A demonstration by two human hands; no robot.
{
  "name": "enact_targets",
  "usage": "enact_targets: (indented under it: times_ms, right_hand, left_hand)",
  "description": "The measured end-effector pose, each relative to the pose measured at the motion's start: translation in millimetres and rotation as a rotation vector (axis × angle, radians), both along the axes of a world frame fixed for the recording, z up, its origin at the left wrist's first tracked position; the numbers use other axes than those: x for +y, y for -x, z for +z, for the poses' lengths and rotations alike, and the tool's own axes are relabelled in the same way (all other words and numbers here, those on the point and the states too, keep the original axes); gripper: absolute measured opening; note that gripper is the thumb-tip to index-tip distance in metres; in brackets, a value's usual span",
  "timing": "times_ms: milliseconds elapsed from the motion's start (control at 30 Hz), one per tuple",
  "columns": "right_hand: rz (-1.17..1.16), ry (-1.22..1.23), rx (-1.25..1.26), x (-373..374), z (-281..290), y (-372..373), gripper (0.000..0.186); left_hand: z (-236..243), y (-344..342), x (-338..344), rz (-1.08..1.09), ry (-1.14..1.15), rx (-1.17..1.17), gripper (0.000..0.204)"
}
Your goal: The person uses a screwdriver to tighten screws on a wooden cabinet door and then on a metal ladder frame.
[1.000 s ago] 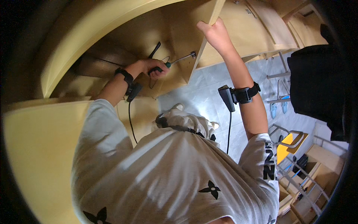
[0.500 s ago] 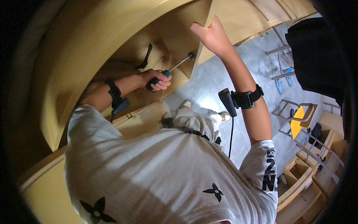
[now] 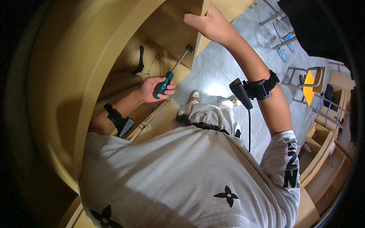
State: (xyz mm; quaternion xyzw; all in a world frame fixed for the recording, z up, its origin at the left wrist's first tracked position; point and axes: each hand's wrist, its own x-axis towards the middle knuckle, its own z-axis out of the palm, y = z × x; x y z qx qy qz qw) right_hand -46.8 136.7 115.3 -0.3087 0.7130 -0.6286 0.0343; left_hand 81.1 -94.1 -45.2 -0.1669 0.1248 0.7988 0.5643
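My left hand holds a screwdriver by its green handle, the shaft angled up to a small dark fitting on the inside of a light wooden cabinet panel. Higher up, my right hand grips that panel's front edge, thumb on the inner face. Left of the screwdriver, a thin wire hanger and a black strip-like object are inside the cabinet. Both my forearms carry black strapped devices with cables or housings.
A curved-looking wooden board fills the left. My shoes are on grey tiled floor. At right stand metal-framed chairs, one with a yellow seat, blue slippers, wooden furniture and dark hanging fabric.
My view has turned, bringing more of the left board and floor into sight. My left hand's palm shows more around the screwdriver handle. My right hand stays on the panel edge.
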Motion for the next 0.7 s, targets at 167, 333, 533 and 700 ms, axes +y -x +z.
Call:
enact_targets:
  times_ms: [167, 333, 533, 700]
  right_hand:
    - [0.05, 0.057, -0.137, 5.8, 6.4, -1.7, 0.03]
    - [0.045, 0.093, -0.066, 4.3, 4.1, -2.5, 0.028]
    - [-0.013, 0.1, 0.014, -3.4, -7.8, 0.3, 0.028]
    - [-0.109, 0.13, 0.108, -1.9, -9.5, 0.7, 0.034]
  left_hand:
    - [21.4, -7.8, 12.8, -0.016, 0.056, 0.109, 0.037]
    - [19.3, 1.4, 13.4, -0.08, -0.205, -0.033, 0.046]
    - [13.5, -5.1, 15.8, -0.099, -0.091, 0.012, 0.047]
    - [25.5, -4.1, 17.3, -0.112, 0.007, 0.058, 0.045]
